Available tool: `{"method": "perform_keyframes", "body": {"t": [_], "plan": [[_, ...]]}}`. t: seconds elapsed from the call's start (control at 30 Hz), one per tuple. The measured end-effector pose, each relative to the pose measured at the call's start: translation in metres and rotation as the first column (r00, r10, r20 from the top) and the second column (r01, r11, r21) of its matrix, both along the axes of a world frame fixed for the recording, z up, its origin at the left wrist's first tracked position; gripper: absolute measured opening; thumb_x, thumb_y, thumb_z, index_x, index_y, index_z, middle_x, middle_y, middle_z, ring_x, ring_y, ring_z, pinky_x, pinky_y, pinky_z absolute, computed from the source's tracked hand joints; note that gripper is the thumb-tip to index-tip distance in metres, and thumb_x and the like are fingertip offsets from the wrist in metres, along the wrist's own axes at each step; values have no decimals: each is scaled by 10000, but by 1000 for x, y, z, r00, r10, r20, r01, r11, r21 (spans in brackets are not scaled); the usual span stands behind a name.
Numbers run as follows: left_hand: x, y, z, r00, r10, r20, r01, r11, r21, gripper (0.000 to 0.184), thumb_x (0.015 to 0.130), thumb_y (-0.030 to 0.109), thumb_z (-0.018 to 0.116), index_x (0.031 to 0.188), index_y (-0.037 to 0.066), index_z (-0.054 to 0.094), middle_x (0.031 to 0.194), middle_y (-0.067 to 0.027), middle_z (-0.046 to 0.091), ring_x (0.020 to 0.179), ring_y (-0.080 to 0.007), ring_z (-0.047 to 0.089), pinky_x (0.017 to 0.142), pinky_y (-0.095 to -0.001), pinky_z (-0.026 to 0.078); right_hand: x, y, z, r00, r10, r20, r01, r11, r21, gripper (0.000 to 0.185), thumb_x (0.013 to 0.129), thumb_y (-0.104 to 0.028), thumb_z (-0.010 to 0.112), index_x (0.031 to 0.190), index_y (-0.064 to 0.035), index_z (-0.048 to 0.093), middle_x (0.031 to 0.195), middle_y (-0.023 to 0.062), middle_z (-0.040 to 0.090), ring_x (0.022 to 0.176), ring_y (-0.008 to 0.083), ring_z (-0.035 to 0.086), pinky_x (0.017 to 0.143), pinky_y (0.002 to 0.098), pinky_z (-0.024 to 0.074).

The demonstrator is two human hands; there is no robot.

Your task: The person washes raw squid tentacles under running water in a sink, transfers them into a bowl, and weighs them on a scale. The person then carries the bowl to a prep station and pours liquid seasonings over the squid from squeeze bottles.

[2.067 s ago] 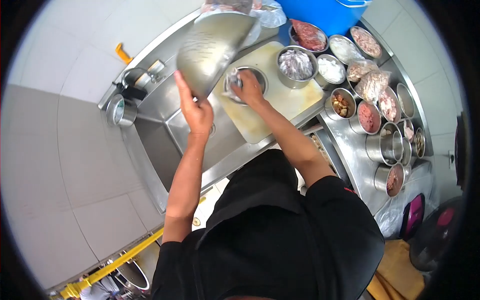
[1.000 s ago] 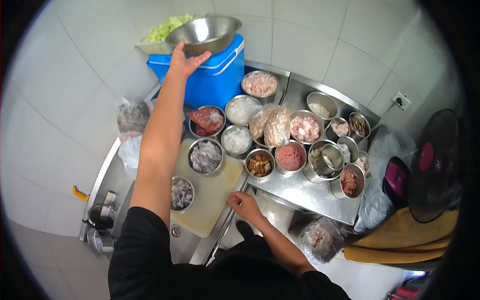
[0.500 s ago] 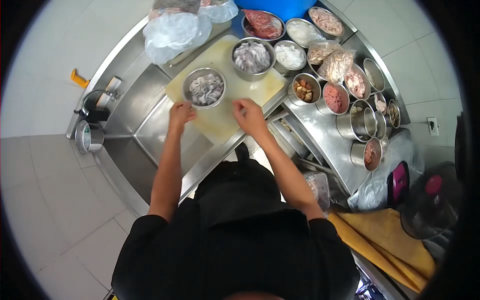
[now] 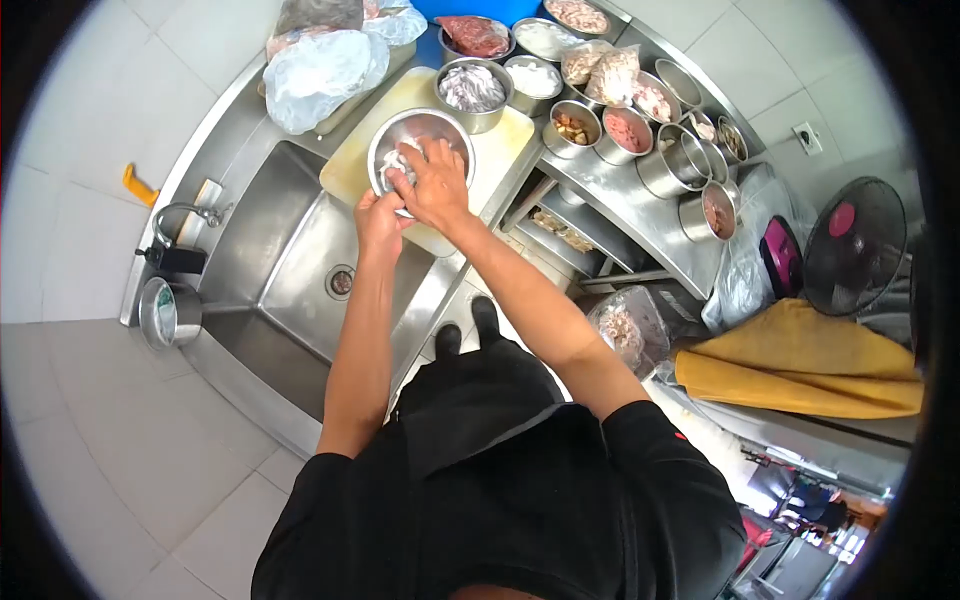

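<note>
A steel bowl, tilted toward me, is at the front of the pale cutting board. Inside lie pale, greyish-white sliced pieces that look like raw seafood or meat; I cannot make out the kind. At the near rim, my left hand is closed with its fingers and thumb gripping the edge. My right hand reaches into the bowl, fingers spread over the slices and partly hiding them. Just behind is a second steel bowl of similar greyish slices.
Left of the board is a steel sink with a faucet. Several steel pots of meat, including a minced-meat pot, crowd the counter at right. Plastic bags lie at back left. A yellow cloth and a fan are at right.
Both hands were apart from the bowl; now the left grips its near rim and the right is inside it. The bowl has tilted toward me. The camera view has shifted.
</note>
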State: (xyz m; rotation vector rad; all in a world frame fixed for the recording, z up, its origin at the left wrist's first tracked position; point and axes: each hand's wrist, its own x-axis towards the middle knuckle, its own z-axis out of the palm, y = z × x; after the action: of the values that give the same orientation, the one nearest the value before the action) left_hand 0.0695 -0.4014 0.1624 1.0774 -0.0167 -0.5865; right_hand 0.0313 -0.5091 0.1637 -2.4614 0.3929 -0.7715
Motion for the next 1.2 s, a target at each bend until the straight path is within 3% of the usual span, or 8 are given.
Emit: {"method": "perform_keyframes", "body": {"t": [0.2,0.33,0.4,0.53,0.6,0.67,0.77,1.2], "plan": [[-3,35,33,870,-103,482,-58,950,308,296,742,-1,561,569,89,338,628,29,404,515,-55,336,434,-241,311,11,55,0,926,-148,348,-20,901,434,296,849,-235,622,1074,-43,606,1128,140,547,1048,330,525,868,379,431],[-12,59,90,442,-406,800,-253,799,545,274,748,35,578,600,19,349,611,-62,400,516,-156,387,505,-305,347,46,109,-16,755,-309,579,-201,731,652,268,857,-145,573,1093,-19,553,1099,146,525,1033,319,524,879,385,422],[-19,65,107,378,-553,743,-444,596,669,255,746,67,587,620,0,375,611,-159,426,515,-324,439,604,-358,437,62,136,-24,699,-406,589,-637,21,770,264,866,-98,536,1119,-28,516,1093,132,508,1017,276,511,897,362,409],[-13,84,117,140,-687,713,-583,524,620,217,745,95,578,643,3,410,583,-205,424,546,-434,435,758,-445,492,56,166,6,634,-490,599,-773,-363,521,262,869,-64,505,1130,-35,491,1068,117,488,1006,240,479,905,336,387],[-3,101,108,130,-700,702,-640,482,598,209,761,82,537,607,21,409,552,-155,459,511,-375,497,710,-414,522,64,175,5,704,-362,611,-635,62,770,214,878,-69,496,1090,-35,508,1029,112,482,959,232,489,864,342,401],[21,129,78,799,-257,544,-261,666,698,171,764,57,491,599,52,444,577,-78,532,558,-269,603,666,-392,570,59,158,-2,911,-19,411,-297,662,688,203,861,-168,572,1030,-58,590,1075,121,541,1006,275,521,850,361,441],[22,144,9,990,123,72,-134,975,175,101,733,43,489,830,16,501,865,-137,604,726,-274,660,638,-436,617,47,132,5,972,220,-88,-179,924,338,222,815,-234,631,978,-85,654,1066,134,587,1012,336,549,850,399,452],[-14,81,-4,978,87,-189,-107,989,-98,323,736,20,477,1053,-42,475,1006,-190,604,820,-313,663,648,-418,606,40,-4,69,722,439,-535,-467,880,92,206,795,-244,658,891,-66,699,842,190,660,817,333,643,747,416,496]]}}
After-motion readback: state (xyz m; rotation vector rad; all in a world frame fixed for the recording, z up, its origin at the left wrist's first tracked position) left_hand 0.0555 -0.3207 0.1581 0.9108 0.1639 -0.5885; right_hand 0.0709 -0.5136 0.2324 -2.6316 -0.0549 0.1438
